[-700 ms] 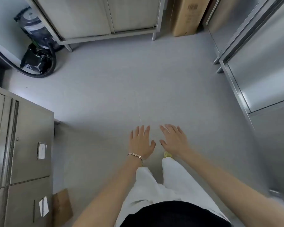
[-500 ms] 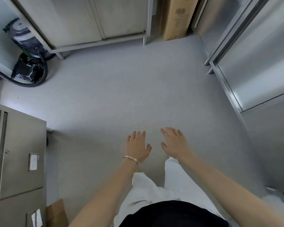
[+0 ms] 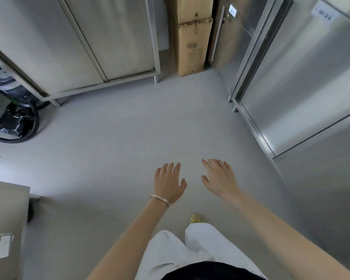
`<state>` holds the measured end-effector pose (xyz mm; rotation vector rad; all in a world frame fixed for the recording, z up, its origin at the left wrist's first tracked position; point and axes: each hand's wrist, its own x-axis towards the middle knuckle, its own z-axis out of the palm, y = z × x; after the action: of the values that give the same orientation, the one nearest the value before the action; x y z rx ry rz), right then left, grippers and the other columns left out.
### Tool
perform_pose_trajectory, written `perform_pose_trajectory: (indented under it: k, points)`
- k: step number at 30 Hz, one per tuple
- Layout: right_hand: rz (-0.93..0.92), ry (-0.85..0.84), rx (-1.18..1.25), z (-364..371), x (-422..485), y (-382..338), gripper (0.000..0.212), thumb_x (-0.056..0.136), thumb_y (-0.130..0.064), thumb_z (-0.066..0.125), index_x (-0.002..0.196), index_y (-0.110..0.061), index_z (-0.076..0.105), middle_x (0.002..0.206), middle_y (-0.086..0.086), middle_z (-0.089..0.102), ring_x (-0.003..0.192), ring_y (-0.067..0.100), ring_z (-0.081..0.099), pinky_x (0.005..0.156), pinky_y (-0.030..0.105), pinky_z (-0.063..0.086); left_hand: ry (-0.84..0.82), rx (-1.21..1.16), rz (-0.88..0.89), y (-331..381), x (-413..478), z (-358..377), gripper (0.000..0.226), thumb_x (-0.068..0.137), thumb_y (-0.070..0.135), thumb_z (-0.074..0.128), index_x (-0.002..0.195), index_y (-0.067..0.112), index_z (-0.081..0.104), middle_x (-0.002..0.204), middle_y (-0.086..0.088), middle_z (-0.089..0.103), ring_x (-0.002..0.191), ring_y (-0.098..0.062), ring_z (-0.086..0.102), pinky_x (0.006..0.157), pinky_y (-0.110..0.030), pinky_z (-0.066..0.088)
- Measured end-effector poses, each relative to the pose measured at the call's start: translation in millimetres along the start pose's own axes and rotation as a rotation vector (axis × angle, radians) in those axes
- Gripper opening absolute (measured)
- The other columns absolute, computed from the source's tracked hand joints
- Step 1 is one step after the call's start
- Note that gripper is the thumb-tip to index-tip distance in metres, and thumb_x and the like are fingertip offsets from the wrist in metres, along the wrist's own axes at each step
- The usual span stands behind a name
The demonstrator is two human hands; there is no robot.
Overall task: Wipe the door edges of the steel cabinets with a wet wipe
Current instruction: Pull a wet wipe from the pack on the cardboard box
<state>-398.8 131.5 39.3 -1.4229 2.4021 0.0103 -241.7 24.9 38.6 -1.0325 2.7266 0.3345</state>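
Observation:
My left hand, with a thin bracelet at the wrist, and my right hand are held out side by side over the grey floor, palms down, fingers straight and spread. Neither holds anything, and no wet wipe is in view. A steel cabinet with two doors stands at the back left. A second steel cabinet lines the right side, its door frame edge running down toward me. Another steel cabinet with a long handle stands at the back right.
A tall cardboard box stands between the back cabinets. A vacuum cleaner with a black hose sits at the left. A steel drawer unit's corner juts in at the lower left. My white trousers and a yellow shoe show below.
The view has moved forward and tilted up toward the back cabinets; the left drawer unit has slid mostly out of frame. Both hands stay spread and hold nothing.

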Motion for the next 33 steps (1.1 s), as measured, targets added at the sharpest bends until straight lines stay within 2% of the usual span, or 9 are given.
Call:
perform_pose_trajectory:
  k: [5,14,19,28,33]
  points:
    - [0.016,0.032,0.016,-23.0,20.6,33.0,0.059,0.093,-0.04,0.043,0.146,-0.021,0.026,0.146,0.0,0.035,0.137,0.018,0.026,0.114,0.042,0.017,0.052,-0.002,0.013,26.7,37.2,-19.7,0.059,0.097,0.045,0.037,0.15,0.019,0.03,0.149,-0.001,0.041,0.138,-0.02,0.033,0.11,-0.034,0.026]
    - [0.036,-0.01,0.041,-24.2,68.2,41.1,0.058,0.093,-0.039,0.043,0.146,-0.021,0.028,0.146,0.0,0.036,0.136,0.02,0.028,0.113,0.043,0.02,-0.001,0.009,0.007,18.9,91.1,-17.1,0.059,0.097,0.047,0.035,0.15,0.022,0.029,0.151,0.002,0.037,0.139,-0.017,0.031,0.111,-0.032,0.025]
    - [0.067,0.008,0.036,-50.3,131.0,40.7,0.058,0.093,-0.04,0.042,0.146,-0.021,0.026,0.146,-0.001,0.036,0.136,0.019,0.027,0.112,0.043,0.02,0.011,0.01,0.04,-2.3,155.2,-38.0,0.06,0.097,0.047,0.034,0.151,0.022,0.027,0.151,0.003,0.037,0.139,-0.016,0.031,0.111,-0.031,0.024]
    - [0.089,0.149,0.021,-129.9,261.5,25.7,0.056,0.094,-0.039,0.042,0.145,-0.02,0.029,0.145,0.0,0.037,0.136,0.02,0.027,0.113,0.043,0.02,0.142,0.016,0.114,-46.0,296.2,-119.8,0.059,0.096,0.046,0.037,0.149,0.02,0.032,0.146,0.001,0.043,0.136,-0.018,0.036,0.109,-0.032,0.026]
    - [0.109,0.119,0.017,-139.5,304.7,26.4,0.056,0.094,-0.039,0.043,0.145,-0.02,0.029,0.145,0.0,0.037,0.136,0.02,0.028,0.113,0.043,0.02,0.133,-0.008,0.097,-58.1,339.9,-129.3,0.059,0.096,0.048,0.038,0.148,0.021,0.034,0.146,0.002,0.044,0.136,-0.018,0.037,0.108,-0.032,0.027]
